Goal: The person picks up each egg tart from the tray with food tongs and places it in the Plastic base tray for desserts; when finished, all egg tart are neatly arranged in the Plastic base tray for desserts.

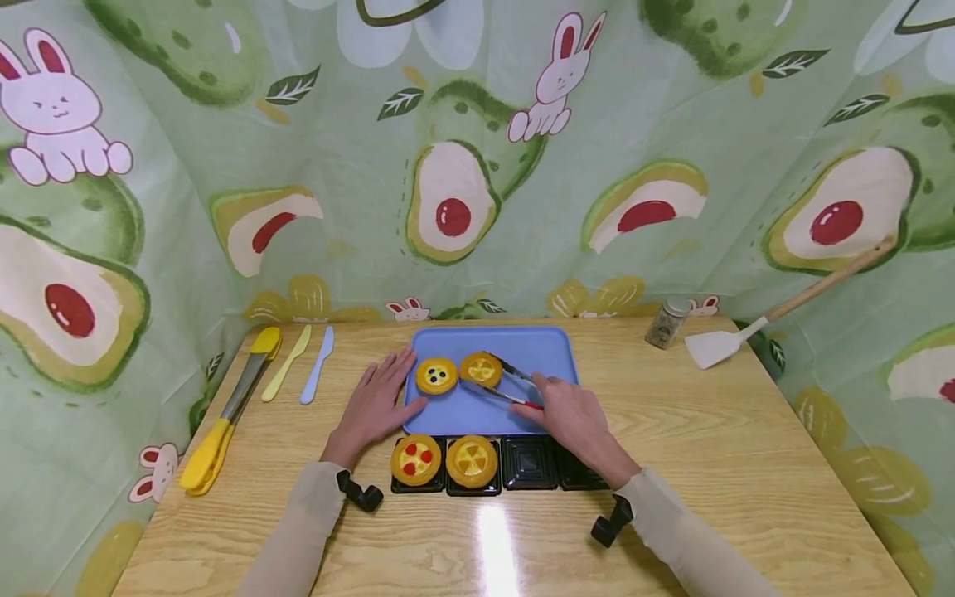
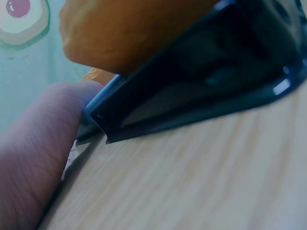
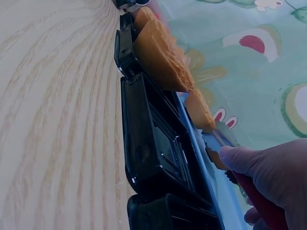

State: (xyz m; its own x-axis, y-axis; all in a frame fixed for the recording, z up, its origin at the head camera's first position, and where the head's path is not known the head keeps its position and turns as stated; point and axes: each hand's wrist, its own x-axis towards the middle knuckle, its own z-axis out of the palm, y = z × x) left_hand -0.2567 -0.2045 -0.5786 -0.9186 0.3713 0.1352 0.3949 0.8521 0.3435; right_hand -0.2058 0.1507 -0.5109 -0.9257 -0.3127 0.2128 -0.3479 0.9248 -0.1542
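Observation:
The right hand (image 1: 570, 414) grips red-handled tongs (image 1: 515, 402), whose arms lie on either side of a tart with an orange-slice-like top (image 1: 481, 370) on the blue tray (image 1: 533, 344). In the right wrist view, thumb and fingers of that hand (image 3: 268, 177) wrap the red handle. The left hand (image 1: 376, 402) rests at the tray's left edge, fingers extended, beside a tart with dark berries (image 1: 436, 376). Along the tray's front edge stand black square containers (image 1: 530, 462); the two at left hold a red-topped tart (image 1: 415, 460) and another orange-slice-like one (image 1: 472, 462).
Left of the tray lie yellow-ended tongs (image 1: 242, 398), a yellow knife (image 1: 287, 365) and a blue knife (image 1: 318, 365). At the back right are a small jar (image 1: 666, 323) and a white spatula (image 1: 716, 347) with a wooden handle. A patterned curtain (image 1: 358, 166) surrounds the table (image 1: 694, 439).

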